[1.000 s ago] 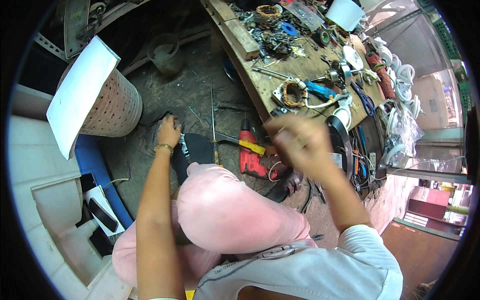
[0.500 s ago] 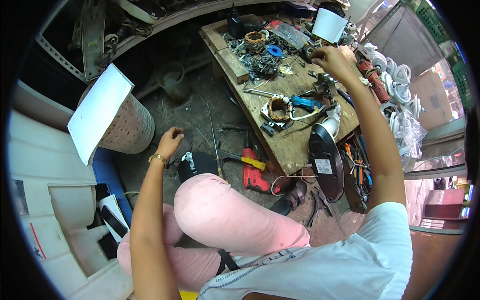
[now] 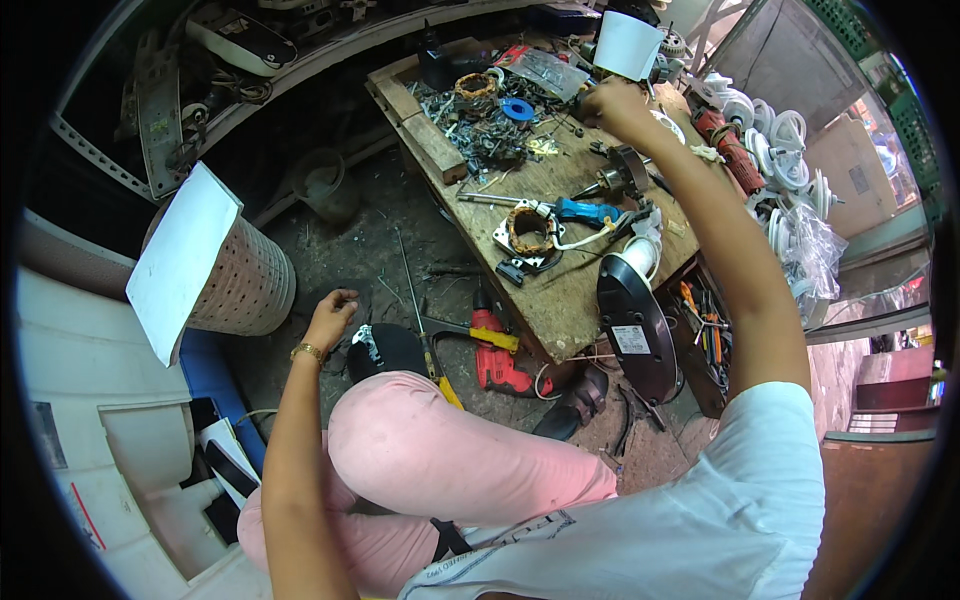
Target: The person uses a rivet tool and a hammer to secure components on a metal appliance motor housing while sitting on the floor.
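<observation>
My right hand (image 3: 615, 112) is at the back of the cluttered wooden workbench (image 3: 545, 320), fingers curled downward beside a blue ring (image 3: 517, 109) and a white sheet (image 3: 625, 45); what they hold is hidden. My left hand (image 3: 332, 318) hangs low over the floor near a dark shoe (image 3: 392, 350), fingers loosely bent with nothing visible in them. On the bench lie a copper-wound stator (image 3: 530, 232), a blue-handled tool (image 3: 590, 212), a shafted motor part (image 3: 625, 170) and loose screws and metal bits (image 3: 490, 135). A black oval fan base (image 3: 640, 320) stands at the front corner.
A red drill (image 3: 500, 365) and a long rod (image 3: 408, 280) lie on the floor. A perforated drum (image 3: 255, 280) topped by a white sheet stands left, a bucket (image 3: 325, 185) behind. A red angle grinder (image 3: 732, 150), white fittings (image 3: 788, 135) and a tool box (image 3: 700, 330) line the right.
My right hand has risen from near the bench's front to its back and moved slightly left since half a second ago. My left hand stays low. The camera view has tilted up.
</observation>
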